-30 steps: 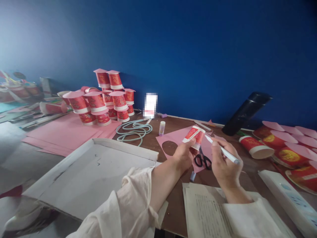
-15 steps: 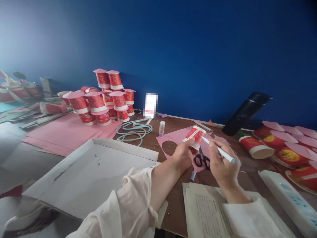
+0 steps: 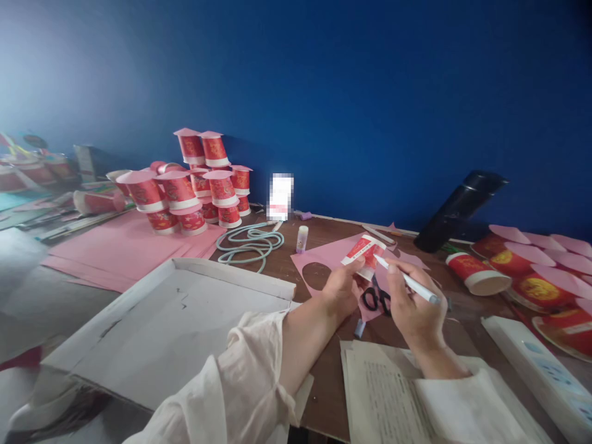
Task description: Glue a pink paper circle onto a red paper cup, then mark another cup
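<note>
My left hand point(image 3: 345, 288) holds a red and white paper cup point(image 3: 369, 250) tilted on its side, with a white strip across it. In my right hand point(image 3: 415, 308) is a white pen point(image 3: 419, 287), its tip at the cup's right side. Below the hands lies pink paper point(image 3: 308, 256) with a round hole, and on it black-handled scissors point(image 3: 371, 300), partly hidden by my right hand. A glue stick point(image 3: 302, 239) stands upright to the left of the cup. A small pale cap point(image 3: 359, 328) lies nearer to me.
Stacked red cups point(image 3: 222, 188) with pink tops, pink sheets point(image 3: 120, 246), a cable point(image 3: 250, 245) and a white box lid point(image 3: 185, 320) are on the left. A black bottle point(image 3: 456, 213), more cups point(image 3: 539, 287), a power strip point(image 3: 541, 370) and papers point(image 3: 374, 388) are on the right.
My right hand and the pen have shifted very slightly to the left at the cup. My left hand still holds the cup in nearly the same place.
</note>
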Motion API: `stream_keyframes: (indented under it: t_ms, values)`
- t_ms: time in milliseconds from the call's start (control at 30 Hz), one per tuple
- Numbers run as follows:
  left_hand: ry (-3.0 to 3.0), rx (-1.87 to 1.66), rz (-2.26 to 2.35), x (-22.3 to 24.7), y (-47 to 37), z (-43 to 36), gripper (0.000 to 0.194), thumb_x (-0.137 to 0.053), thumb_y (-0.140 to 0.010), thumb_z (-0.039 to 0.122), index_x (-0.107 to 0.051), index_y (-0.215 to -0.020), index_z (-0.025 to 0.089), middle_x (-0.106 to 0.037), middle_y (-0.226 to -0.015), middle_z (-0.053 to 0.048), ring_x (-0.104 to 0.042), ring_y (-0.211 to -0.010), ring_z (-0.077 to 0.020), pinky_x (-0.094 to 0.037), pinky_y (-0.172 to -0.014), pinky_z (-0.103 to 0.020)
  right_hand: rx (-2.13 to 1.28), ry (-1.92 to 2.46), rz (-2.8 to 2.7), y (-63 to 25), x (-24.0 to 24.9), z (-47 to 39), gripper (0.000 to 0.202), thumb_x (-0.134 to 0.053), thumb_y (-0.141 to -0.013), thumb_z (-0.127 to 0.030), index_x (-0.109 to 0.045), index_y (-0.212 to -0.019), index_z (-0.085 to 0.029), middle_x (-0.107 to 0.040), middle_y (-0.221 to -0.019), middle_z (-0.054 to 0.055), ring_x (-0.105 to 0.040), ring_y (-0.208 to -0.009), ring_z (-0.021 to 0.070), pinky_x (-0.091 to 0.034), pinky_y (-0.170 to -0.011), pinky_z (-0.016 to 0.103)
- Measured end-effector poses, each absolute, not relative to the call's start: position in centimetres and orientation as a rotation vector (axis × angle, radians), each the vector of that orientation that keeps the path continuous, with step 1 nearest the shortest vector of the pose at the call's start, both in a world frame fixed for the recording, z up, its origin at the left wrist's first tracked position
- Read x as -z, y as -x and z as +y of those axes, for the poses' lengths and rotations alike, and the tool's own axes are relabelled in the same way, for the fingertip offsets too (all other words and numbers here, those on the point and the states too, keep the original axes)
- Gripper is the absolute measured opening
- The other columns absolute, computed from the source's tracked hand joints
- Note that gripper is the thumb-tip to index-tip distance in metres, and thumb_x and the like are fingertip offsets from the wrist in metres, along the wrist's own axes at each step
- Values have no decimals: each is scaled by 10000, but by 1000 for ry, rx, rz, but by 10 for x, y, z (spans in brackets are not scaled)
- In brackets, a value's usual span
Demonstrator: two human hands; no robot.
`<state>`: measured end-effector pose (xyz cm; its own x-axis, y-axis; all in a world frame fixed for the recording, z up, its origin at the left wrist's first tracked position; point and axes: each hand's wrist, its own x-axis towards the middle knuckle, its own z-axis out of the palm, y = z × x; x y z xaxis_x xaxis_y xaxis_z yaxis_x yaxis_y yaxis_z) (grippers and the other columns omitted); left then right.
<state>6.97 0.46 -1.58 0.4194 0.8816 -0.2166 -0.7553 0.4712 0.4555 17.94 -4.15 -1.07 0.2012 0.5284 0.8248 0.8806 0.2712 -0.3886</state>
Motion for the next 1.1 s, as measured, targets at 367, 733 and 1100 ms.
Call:
stream_keyframes:
  t_ms: [367,733,1100]
  values:
    - [-323,-1049,454,21,-72,7,178,-752,-717,221,-683,-871,163,-693,-832,-57,-643,-861,-200,-436,-904,-325,417,1375,-1474,-179,9,-41,245,-542,-927,-338,-719,-953,-170,-754,-867,85,-697,-770,191,-532,-698,298]
    - [-310,-1060,449,19,-72,6,136,-737,-734,198,-682,-850,151,-685,-815,-51,-635,-807,-178,-446,-879,-311,404,1407,-1469,-179,9,-41,260,-536,-925,-356,-721,-927,-173,-756,-857,83,-699,-757,191,-526,-677,292]
    - [-308,-1059,429,16,-71,5,140,-740,-735,205,-691,-852,145,-692,-815,-59,-653,-883,-206,-435,-913,-319,360,1415,-1450,-178,10,-41,277,-541,-916,-379,-722,-896,-171,-753,-840,77,-695,-744,188,-513,-670,291]
